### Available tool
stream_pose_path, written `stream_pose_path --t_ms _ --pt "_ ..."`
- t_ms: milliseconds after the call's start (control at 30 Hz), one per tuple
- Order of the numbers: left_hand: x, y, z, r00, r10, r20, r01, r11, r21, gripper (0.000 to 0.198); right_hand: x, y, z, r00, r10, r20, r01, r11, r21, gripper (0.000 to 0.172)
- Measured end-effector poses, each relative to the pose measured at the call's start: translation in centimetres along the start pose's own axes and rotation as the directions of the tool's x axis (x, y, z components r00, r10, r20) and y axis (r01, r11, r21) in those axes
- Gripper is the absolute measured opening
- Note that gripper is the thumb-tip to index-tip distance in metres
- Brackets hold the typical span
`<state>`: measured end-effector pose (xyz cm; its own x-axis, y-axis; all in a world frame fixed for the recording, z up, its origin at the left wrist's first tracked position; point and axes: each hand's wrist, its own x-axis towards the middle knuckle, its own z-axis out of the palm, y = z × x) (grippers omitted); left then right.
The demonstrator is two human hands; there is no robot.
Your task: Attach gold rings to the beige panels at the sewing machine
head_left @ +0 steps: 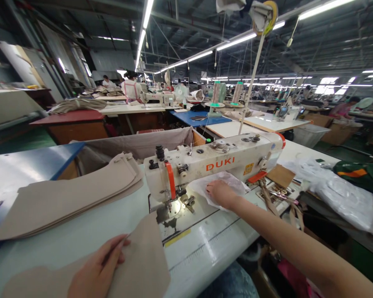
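My left hand pinches the edge of a beige fabric piece that lies flat on the white sewing table, its far corner near the needle plate. My right hand reaches under the arm of the white DUKI sewing machine and rests, fingers curled, on a thin white plastic bag behind the presser foot. A stack of cut beige fabric pieces lies to the left of the machine.
Scissors and small tools lie right of the machine beside a cardboard piece. White plastic bags and a green-orange garment sit at right. A grey cloth bin stands behind. Other workers and sewing stations fill the hall.
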<state>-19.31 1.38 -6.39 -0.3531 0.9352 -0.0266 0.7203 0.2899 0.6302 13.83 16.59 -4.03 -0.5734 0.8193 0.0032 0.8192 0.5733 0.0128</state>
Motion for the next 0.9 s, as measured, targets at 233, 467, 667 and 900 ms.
stream_pose_path --t_ms 233,467,667,900 --pt "0.2 -0.8 0.3 0.997 0.054 -0.049 -0.054 0.999 0.006 0.036 -0.5 0.1 -0.6 0.999 0.046 -0.025 -0.046 0.999 -0.006 0.020" --pt "0.0 -0.7 0.2 0.996 0.071 -0.062 -0.072 0.997 -0.016 0.033 0.5 -0.5 -0.2 0.998 0.050 0.026 -0.050 0.999 0.007 0.018" --pt "-0.2 -0.2 0.0 0.997 0.047 -0.056 -0.048 0.999 -0.006 0.037 0.9 -0.3 0.1 0.999 0.051 0.020 -0.052 0.995 0.086 0.025" --pt "-0.5 0.6 -0.2 0.999 0.039 -0.033 -0.040 0.999 -0.008 0.039 0.6 -0.1 0.0 0.989 0.133 -0.059 -0.112 0.954 0.278 0.024"
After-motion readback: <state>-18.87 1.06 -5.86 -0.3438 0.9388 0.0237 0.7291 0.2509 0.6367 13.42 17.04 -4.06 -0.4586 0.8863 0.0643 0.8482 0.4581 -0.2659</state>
